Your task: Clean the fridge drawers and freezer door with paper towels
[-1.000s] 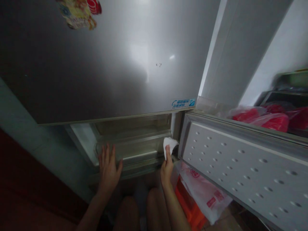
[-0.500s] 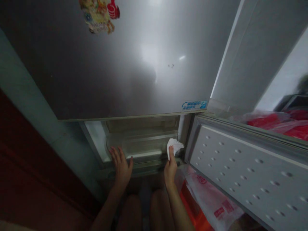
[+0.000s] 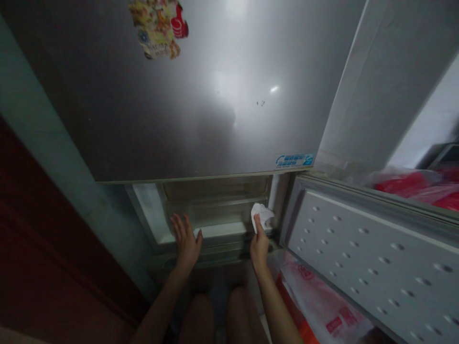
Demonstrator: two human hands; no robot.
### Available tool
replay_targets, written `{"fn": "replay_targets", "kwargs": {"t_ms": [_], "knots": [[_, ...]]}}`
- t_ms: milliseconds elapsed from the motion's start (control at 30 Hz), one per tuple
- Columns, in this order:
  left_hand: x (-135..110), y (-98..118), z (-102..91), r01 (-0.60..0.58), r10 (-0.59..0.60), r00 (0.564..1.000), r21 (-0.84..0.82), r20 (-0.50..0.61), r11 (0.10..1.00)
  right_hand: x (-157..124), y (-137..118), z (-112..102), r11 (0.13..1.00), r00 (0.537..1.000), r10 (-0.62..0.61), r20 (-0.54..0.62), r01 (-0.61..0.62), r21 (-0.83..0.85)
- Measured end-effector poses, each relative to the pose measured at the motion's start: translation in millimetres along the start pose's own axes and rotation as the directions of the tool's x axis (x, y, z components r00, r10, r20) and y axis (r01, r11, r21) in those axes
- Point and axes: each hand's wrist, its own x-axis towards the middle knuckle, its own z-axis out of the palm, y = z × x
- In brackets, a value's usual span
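Note:
My left hand (image 3: 187,242) is open, its fingers spread near the lower left of a clear freezer drawer (image 3: 215,213); I cannot tell whether the fingertips touch it. Between the finger and thumb of my right hand (image 3: 259,248) is a crumpled white tissue (image 3: 261,213), held at the drawer's right end. The drawer sits inside the lower freezer compartment, above its pale bottom ledge (image 3: 225,230). To the right, the freezer door (image 3: 355,243) hangs wide open, with its dimpled inner panel facing up toward me.
The closed silver upper door (image 3: 229,138) overhangs the compartment, with a colourful sticker (image 3: 158,28) on it. Under the open door lie a white plastic bag (image 3: 322,296) and something orange (image 3: 306,332). Red bags (image 3: 405,186) stand behind it. A dark red panel (image 3: 53,258) borders the left.
The drawer has slid a little deeper into the compartment, showing more of the ledge. Both hands have moved slightly inward with it, and the view has shifted a little.

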Motion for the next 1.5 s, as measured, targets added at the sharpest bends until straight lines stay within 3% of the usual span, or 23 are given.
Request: {"fn": "replay_targets", "kwargs": {"t_ms": [267,667,1033,1367,1500], "knots": [[9.7,-5.0,7.9,0.011,-0.011,1.0,-0.008,0.014,1.0,17.6,3.3,1.7,0.999,1.0,0.018,0.026,-0.017,-0.029],[15.3,-17.3,18.9,0.017,-0.019,0.999,0.053,0.037,0.998,22.3,-0.3,1.7,0.989,0.994,0.065,0.091,-0.053,-0.136],[16.8,-25.4,21.9,0.019,-0.02,0.999,0.033,0.044,0.999,3.4,-19.0,-15.5,0.997,0.985,0.009,0.171,0.004,-0.076],[15.2,-29.9,11.5,0.005,-0.003,0.999,-0.036,0.052,0.999,-28.5,-57.1,-37.7,0.995,0.968,0.027,0.249,-0.05,0.09],[16.1,-11.9,-8.2,0.008,-0.005,1.0,-0.113,0.027,0.994,-32.1,-68.1,-50.3,0.989,0.963,0.1,0.252,-0.123,0.077]]}}
